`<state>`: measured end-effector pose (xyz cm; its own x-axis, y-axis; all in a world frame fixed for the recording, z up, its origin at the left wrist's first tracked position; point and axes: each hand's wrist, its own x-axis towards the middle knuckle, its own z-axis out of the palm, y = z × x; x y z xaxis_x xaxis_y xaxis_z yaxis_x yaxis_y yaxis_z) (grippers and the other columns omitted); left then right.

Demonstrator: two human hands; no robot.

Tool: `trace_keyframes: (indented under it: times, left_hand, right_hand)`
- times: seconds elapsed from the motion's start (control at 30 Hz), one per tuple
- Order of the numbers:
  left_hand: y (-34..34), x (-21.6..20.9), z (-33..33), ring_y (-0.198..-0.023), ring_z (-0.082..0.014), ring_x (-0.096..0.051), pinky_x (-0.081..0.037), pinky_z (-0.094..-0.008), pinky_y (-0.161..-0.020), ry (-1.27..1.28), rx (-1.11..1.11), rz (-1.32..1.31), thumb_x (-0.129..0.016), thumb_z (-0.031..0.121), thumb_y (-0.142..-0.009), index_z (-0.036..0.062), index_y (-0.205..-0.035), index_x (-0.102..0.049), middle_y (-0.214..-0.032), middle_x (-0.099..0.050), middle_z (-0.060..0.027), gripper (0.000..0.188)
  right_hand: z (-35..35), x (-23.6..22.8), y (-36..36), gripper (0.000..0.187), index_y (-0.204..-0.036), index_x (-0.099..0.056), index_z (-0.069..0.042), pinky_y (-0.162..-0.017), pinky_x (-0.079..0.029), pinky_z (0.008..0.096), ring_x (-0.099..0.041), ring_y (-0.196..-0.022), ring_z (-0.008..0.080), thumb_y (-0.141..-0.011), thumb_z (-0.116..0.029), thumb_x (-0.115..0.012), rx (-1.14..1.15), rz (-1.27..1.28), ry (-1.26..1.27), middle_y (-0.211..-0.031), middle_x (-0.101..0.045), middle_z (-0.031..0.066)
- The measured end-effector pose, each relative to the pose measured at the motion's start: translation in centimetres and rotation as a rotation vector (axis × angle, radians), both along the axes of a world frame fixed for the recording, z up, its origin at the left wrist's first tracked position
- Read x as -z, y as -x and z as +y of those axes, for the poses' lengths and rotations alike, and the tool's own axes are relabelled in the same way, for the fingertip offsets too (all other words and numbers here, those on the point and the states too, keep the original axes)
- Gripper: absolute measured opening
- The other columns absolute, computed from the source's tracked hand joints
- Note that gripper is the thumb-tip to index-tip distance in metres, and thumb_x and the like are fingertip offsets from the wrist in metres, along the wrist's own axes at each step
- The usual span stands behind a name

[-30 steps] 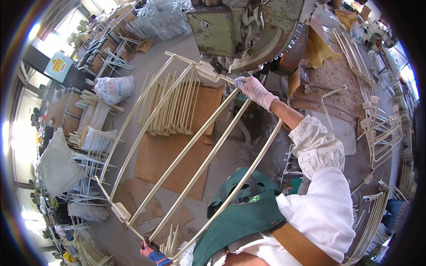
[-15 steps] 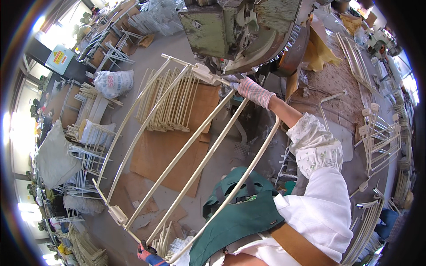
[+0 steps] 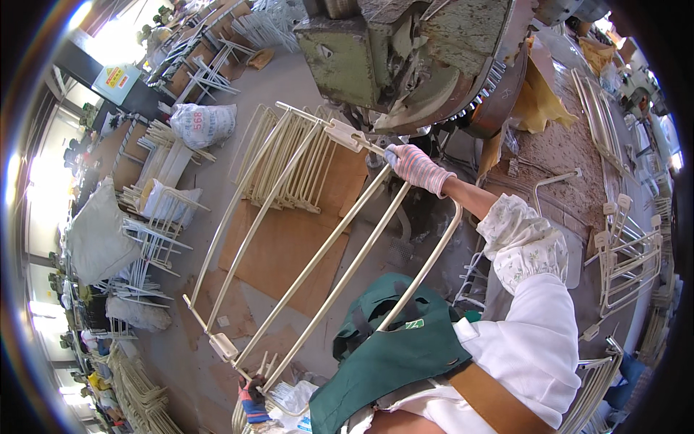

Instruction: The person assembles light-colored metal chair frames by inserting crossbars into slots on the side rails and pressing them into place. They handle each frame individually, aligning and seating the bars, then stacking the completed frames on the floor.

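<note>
A cream-coloured metal tube frame (image 3: 314, 265) with several long bars slants across the middle of the view, held in the air between my hands. My right hand (image 3: 419, 168), in a striped glove, is closed around its upper end bar, beside a flat cream bracket (image 3: 344, 135) and just below a green machine (image 3: 336, 69). My left hand (image 3: 253, 401), in a dark glove with red and blue, grips the lower end near a second bracket (image 3: 223, 347). Its fingers are partly hidden by the tube. One long side of the frame passes close against my green apron (image 3: 412, 351).
A stack of similar cream frames (image 3: 289, 163) stands on brown cardboard (image 3: 282, 253) beyond the held frame. More frames (image 3: 625, 267) are piled at the right. A white sack (image 3: 204, 126) sits at the far left. The machine's toothed wheel (image 3: 481, 83) overhangs my right hand.
The whole view has shifted slightly. The frame's upper end and my right hand sit a little lower, and my left hand has risen slightly with the lower end. Both hands keep their grip.
</note>
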<state>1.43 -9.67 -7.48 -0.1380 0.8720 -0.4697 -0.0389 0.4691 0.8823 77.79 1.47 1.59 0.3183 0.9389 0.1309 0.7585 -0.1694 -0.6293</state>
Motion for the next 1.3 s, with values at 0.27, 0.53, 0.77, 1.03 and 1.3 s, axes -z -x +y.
trace_keyframes:
  times: [0.27,0.53,0.77,1.03,1.3]
  left_hand:
    - [-2.4,-4.8,11.8,-0.035,-0.0096,-0.039,-0.029,-0.0232,-0.031,0.07,-0.145,0.093,-0.069,0.025,-0.077,0.0123,-0.079,-0.054,-0.05,-0.045,0.0002,0.02]
    - [-3.4,-7.3,13.7,-0.031,-0.0088,-0.032,-0.023,-0.0251,-0.029,0.047,-0.221,0.282,-0.074,0.022,-0.072,0.0139,-0.073,-0.054,-0.048,-0.044,0.0004,0.022]
    - [-2.9,-6.3,14.0,-0.033,-0.0113,-0.037,-0.027,-0.0269,-0.03,0.095,-0.221,0.398,-0.072,0.023,-0.075,0.0098,-0.079,-0.058,-0.054,-0.054,-0.0085,0.02]
    - [-1.3,-7.0,15.6,-0.03,-0.0089,-0.036,-0.025,-0.0255,-0.028,0.054,-0.216,0.321,-0.076,0.027,-0.07,0.0098,-0.063,-0.055,-0.054,-0.055,-0.0066,0.028]
    - [1.0,-9.1,14.5,-0.033,-0.0071,-0.036,-0.028,-0.0226,-0.031,0.08,0.081,0.223,-0.066,0.021,-0.08,0.0059,-0.081,-0.06,-0.052,-0.051,-0.0029,0.017]
  right_hand:
    - [-0.8,-1.3,0.5,0.017,-0.083,-0.058,-0.003,-0.058,-0.044,0.0388,-0.056,-0.062,0.0356,-0.083,-0.018,-0.05,-0.022,0.029,0.063,-0.065,-0.057,0.0176]
    - [-1.9,-0.6,7.6,0.014,-0.096,-0.049,-0.002,-0.066,-0.048,0.0287,-0.056,-0.079,0.0194,-0.085,-0.009,-0.055,0.015,1.41,-0.068,-0.09,-0.056,0.0107]
    - [1.6,-3.4,7.9,0.019,-0.095,-0.049,-0.001,-0.06,-0.057,0.0336,-0.064,-0.069,0.024,-0.091,-0.019,-0.049,0.198,1.487,-0.158,-0.078,-0.059,0.0099]
    - [3.1,-2.2,8.5,0.021,-0.095,-0.048,0.0,-0.054,-0.057,0.0357,-0.064,-0.063,0.0273,-0.091,-0.021,-0.047,0.33,1.592,-0.152,-0.076,-0.06,0.0127]
    - [3.2,-0.5,8.8,0.022,-0.086,-0.053,-0.001,-0.045,-0.055,0.0366,-0.063,-0.055,0.0286,-0.089,-0.022,-0.049,0.425,1.584,-0.286,-0.069,-0.06,0.0134]
